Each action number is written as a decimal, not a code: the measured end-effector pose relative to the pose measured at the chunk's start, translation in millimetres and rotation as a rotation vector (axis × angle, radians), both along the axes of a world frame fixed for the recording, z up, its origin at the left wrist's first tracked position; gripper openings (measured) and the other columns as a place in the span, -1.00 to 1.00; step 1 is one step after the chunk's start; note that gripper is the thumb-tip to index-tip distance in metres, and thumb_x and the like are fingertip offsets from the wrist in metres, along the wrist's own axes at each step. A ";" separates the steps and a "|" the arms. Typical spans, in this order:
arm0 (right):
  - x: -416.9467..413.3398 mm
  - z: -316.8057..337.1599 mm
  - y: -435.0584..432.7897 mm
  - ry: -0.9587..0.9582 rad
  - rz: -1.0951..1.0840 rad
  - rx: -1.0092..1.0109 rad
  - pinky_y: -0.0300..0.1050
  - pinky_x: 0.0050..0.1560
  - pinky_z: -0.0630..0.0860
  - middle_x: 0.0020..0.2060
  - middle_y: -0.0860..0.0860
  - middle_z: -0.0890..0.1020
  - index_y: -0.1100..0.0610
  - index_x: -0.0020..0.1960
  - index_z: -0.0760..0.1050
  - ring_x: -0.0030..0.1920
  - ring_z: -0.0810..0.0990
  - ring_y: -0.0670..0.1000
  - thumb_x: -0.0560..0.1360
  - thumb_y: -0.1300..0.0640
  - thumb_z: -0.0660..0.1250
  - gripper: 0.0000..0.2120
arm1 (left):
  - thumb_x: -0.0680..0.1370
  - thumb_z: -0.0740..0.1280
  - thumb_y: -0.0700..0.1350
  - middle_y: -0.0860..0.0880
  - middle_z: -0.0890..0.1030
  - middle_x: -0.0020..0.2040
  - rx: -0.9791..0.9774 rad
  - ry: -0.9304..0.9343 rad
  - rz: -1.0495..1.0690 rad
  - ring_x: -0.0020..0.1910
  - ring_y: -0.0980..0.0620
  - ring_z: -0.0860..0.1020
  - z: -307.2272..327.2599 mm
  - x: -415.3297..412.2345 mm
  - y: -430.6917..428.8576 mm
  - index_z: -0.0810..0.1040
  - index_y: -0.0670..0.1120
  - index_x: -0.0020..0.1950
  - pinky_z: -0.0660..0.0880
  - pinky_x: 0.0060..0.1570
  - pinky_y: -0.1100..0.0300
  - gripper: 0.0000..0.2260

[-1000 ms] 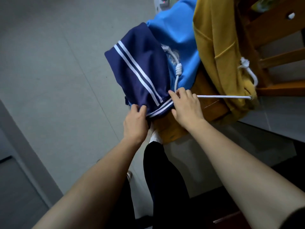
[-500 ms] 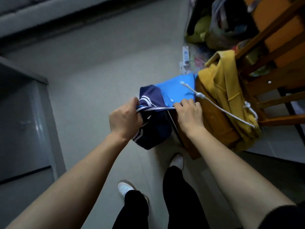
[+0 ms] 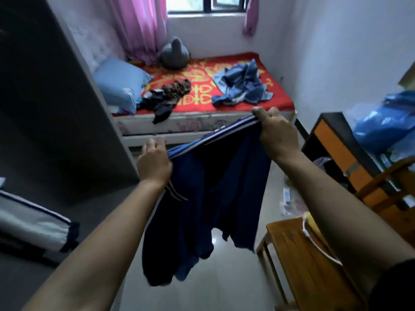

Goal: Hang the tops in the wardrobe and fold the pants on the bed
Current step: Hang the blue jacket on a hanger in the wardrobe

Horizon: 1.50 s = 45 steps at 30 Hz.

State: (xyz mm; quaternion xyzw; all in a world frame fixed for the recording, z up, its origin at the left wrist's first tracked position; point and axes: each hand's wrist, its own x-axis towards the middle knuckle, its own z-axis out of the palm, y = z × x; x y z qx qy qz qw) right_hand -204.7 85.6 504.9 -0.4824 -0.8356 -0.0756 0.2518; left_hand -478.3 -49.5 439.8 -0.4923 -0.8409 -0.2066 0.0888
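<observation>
Navy pants (image 3: 215,198) hang between left hand (image 3: 155,163) and right hand (image 3: 278,133) grips.

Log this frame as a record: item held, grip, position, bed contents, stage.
item held: navy striped pants
grip: left hand and right hand each hold the striped edge
position: hanging over the floor, short of the bed
bed contents: blue clothes heap, dark clothes heap
stage: pants not yet folded
</observation>
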 end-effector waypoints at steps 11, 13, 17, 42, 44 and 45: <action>-122.7 31.2 -2.1 -0.093 0.160 0.075 -0.06 -0.34 0.27 -0.07 0.17 0.53 0.08 0.25 0.39 -0.19 0.61 0.24 0.56 0.20 0.15 -0.73 | 0.52 0.18 -0.25 -0.11 0.59 -0.05 -0.181 -0.035 0.197 -0.07 -0.15 0.57 7.5 -129.9 -72.8 0.49 -0.07 -0.03 0.45 -0.21 0.07 -0.86; -144.3 24.9 12.9 -0.076 0.189 0.062 -0.06 -0.35 0.28 -0.11 0.17 0.54 0.10 0.22 0.40 -0.22 0.62 0.24 0.54 0.16 0.17 -0.74 | 0.52 0.22 -0.22 -0.11 0.59 -0.03 -0.203 -0.082 0.237 -0.04 -0.17 0.58 5.3 -147.4 -68.3 0.53 -0.06 -0.04 0.46 -0.18 0.07 -0.87; -191.4 12.0 64.9 -0.057 0.235 0.021 -0.06 -0.33 0.31 -0.16 0.15 0.58 0.13 0.07 0.43 -0.23 0.63 0.25 0.50 0.00 0.21 -0.76 | 0.50 0.36 -0.09 -0.08 0.66 -0.19 -0.077 -0.190 0.260 -0.14 -0.16 0.61 2.6 -181.0 -49.3 0.63 -0.03 -0.11 0.43 -0.24 0.10 -0.94; -551.5 17.5 190.0 0.010 1.063 -0.302 -0.01 -0.16 0.51 0.03 0.07 0.64 0.02 0.46 0.27 -0.02 0.65 0.11 0.60 0.19 0.20 -0.56 | 0.57 0.36 0.00 0.00 0.54 -0.29 0.295 -0.106 0.697 -0.36 0.13 0.43 114.0 -328.5 42.7 0.48 -0.14 -0.17 0.31 -0.34 0.34 -0.76; -579.2 25.9 189.1 0.046 0.990 -0.227 -0.03 -0.25 0.47 -0.07 0.07 0.65 0.00 0.32 0.35 -0.11 0.66 0.14 0.62 0.09 0.14 -0.73 | 0.55 0.40 -0.05 -0.09 0.52 -0.11 0.184 -0.066 0.681 -0.18 0.01 0.48 117.2 -352.6 35.5 0.54 -0.20 -0.05 0.26 -0.24 0.29 -0.79; -593.2 31.6 190.2 0.059 0.943 -0.178 -0.01 -0.23 0.49 -0.09 0.09 0.66 0.02 0.24 0.39 -0.11 0.65 0.17 0.63 0.04 0.12 -0.78 | 0.56 0.39 -0.06 -0.11 0.50 -0.05 0.127 -0.045 0.676 -0.11 -0.04 0.49 116.5 -366.4 31.0 0.55 -0.22 0.00 0.31 -0.17 0.25 -0.79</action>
